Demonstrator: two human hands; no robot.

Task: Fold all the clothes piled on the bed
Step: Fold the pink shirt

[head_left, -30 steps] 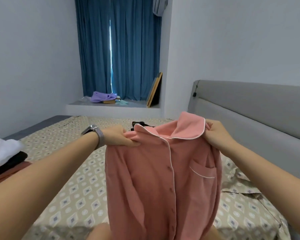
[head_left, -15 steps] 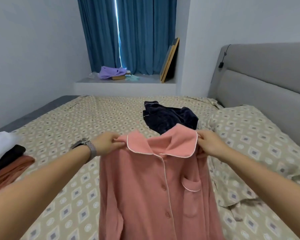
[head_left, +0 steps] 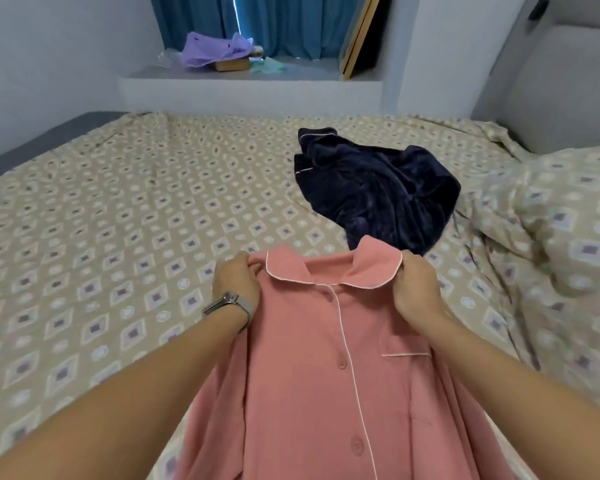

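A pink button-up pyjama shirt (head_left: 312, 368) with white piping and a chest pocket hangs front side up, low over the bed (head_left: 118, 216). My left hand (head_left: 234, 282), with a wristwatch, grips its left shoulder beside the collar. My right hand (head_left: 414, 289) grips the right shoulder at the collar's other end. Beyond the shirt a dark navy velvet garment (head_left: 374, 192) lies crumpled on the patterned sheet.
A rumpled duvet (head_left: 551, 244) in the same pattern lies at the right, below the grey headboard (head_left: 561, 84). A window ledge (head_left: 250, 81) behind the bed holds a purple cloth, a box and a leaning frame in front of blue curtains.
Both hands have lowered the pink shirt toward the bed, and my view has tilted down. The folded stack at the left has left the view.
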